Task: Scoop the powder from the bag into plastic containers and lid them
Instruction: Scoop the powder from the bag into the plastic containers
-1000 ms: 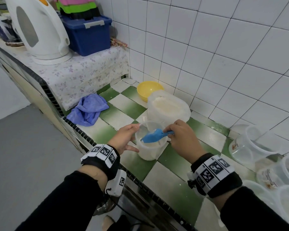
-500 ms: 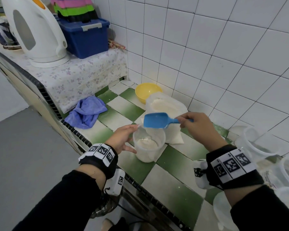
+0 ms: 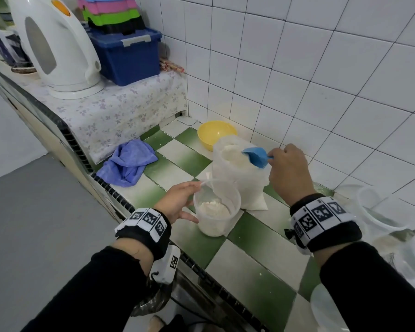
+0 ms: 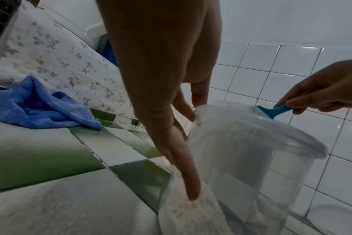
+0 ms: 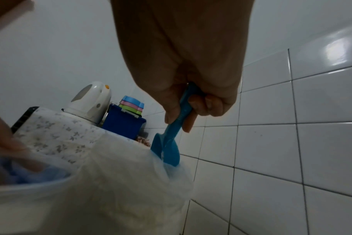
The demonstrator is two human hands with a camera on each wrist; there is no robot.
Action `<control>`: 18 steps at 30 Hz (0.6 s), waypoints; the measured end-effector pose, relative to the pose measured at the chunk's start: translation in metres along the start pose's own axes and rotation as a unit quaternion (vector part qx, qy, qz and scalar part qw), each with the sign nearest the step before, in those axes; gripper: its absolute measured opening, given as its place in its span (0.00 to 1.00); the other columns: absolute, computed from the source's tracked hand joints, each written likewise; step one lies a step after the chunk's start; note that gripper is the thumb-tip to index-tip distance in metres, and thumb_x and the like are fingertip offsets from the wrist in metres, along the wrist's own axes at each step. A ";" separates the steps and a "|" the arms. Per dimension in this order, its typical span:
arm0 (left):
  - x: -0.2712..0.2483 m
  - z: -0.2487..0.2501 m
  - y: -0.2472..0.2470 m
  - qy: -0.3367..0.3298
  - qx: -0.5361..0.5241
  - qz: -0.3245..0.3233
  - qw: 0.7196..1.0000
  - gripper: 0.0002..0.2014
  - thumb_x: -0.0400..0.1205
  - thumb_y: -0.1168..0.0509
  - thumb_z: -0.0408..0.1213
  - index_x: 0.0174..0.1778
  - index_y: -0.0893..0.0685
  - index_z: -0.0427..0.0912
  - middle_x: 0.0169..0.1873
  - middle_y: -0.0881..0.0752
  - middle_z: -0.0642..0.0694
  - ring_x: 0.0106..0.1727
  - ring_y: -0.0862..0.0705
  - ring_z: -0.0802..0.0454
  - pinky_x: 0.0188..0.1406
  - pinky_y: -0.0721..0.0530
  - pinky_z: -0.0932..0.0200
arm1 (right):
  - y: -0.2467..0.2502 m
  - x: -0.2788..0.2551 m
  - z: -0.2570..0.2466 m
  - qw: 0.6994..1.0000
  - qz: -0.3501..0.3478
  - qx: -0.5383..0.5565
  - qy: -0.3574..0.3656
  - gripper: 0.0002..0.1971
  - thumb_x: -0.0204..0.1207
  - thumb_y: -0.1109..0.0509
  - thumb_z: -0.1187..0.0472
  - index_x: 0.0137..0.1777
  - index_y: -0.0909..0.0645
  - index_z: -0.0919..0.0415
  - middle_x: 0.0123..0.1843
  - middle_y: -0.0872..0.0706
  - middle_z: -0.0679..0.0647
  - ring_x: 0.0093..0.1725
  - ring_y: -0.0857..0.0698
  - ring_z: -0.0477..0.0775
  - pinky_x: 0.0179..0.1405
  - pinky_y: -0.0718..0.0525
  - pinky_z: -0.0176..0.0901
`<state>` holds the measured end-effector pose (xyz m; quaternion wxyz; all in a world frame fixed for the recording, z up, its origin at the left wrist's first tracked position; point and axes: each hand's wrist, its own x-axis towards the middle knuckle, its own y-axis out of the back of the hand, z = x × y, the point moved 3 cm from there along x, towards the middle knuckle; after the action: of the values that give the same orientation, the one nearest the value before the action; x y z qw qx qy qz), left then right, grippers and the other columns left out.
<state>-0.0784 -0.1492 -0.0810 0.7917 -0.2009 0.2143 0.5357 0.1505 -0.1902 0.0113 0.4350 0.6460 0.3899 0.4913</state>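
A clear plastic container stands on the green and white tiled counter with white powder in its bottom. My left hand touches its left side with straight fingers. Behind it stands the open plastic bag full of white powder. My right hand grips the handle of a blue scoop, whose bowl dips into the mouth of the bag. In the right wrist view the scoop enters the bag at its far rim.
A yellow bowl sits behind the bag by the tiled wall. A blue cloth lies at the left. A white kettle and blue box stand on the raised shelf. Several empty clear containers crowd the right.
My right hand has carried the blue scoop from over the container back and right to the bag's mouth. The left hand stays at the container's side.
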 end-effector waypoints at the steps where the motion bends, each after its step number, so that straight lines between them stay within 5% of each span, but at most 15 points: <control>1: 0.000 0.000 0.000 0.000 -0.001 -0.001 1.000 0.11 0.85 0.37 0.40 0.61 0.16 0.45 0.54 0.14 0.47 0.53 0.15 0.45 0.40 0.11 0.33 | -0.003 0.002 -0.001 1.000 -0.019 -0.005 0.000 0.11 0.76 0.37 0.72 0.56 0.19 0.70 0.48 0.21 0.65 0.47 0.25 0.62 0.48 0.27 0.48; 7: 0.000 0.000 -0.002 -0.003 -0.007 0.001 1.000 0.11 0.85 0.37 0.40 0.61 0.16 0.44 0.51 0.14 0.49 0.48 0.15 0.49 0.39 0.12 0.34 | -0.019 0.008 -0.011 0.991 -0.101 0.074 -0.051 0.14 0.80 0.42 0.68 0.61 0.19 0.64 0.55 0.19 0.63 0.54 0.22 0.61 0.50 0.26 0.43; 11: -0.001 -0.001 -0.001 -0.008 -0.007 -0.001 1.000 0.10 0.86 0.38 0.41 0.59 0.16 0.45 0.52 0.14 0.49 0.46 0.14 0.49 0.39 0.12 0.34 | -0.024 0.007 -0.016 0.975 -0.123 0.148 -0.108 0.13 0.80 0.42 0.69 0.56 0.17 0.70 0.54 0.16 0.63 0.56 0.20 0.61 0.55 0.21 0.49; 18: -0.001 -0.004 -0.002 -0.008 -0.008 -0.003 1.000 0.08 0.86 0.38 0.40 0.56 0.15 0.47 0.50 0.13 0.49 0.47 0.13 0.49 0.43 0.12 0.32 | -0.030 0.003 -0.004 0.906 -0.113 0.317 -0.258 0.14 0.82 0.39 0.61 0.50 0.16 0.72 0.49 0.13 0.68 0.42 0.21 0.57 0.44 0.23 0.46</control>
<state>-0.0769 -0.1523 -0.0834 0.7933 -0.2033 0.2028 0.5368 0.1449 -0.1771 -0.0151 0.3457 0.8054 0.4697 0.1056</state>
